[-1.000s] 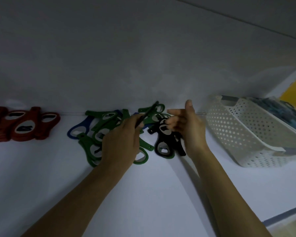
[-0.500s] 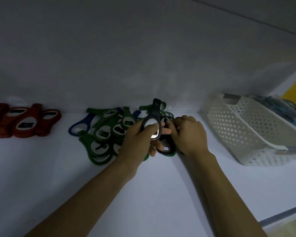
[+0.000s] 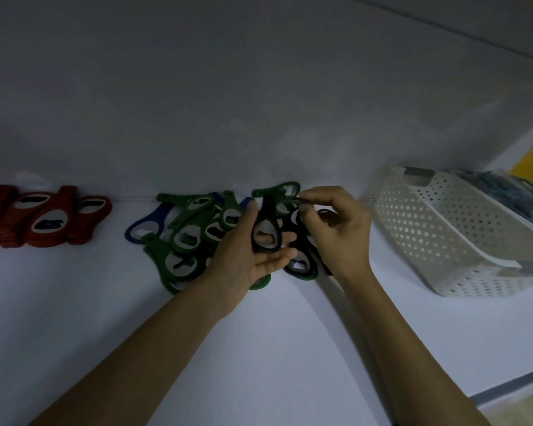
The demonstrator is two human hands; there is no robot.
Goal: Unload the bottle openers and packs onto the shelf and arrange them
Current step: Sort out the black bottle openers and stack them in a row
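Half done, perhaps: red openers (image 3: 46,222) grouped left of the left grip (image 3: 250,250), which is clamped on a black opener (image 3: 266,238) over the green pile (image 3: 185,241); right grip (image 3: 336,229) curled, hold unclear; packs (image 3: 505,192) wait in the basket (image 3: 443,235).

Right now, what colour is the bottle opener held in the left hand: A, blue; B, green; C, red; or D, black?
D: the left hand holds a black bottle opener upright in front of the green pile.
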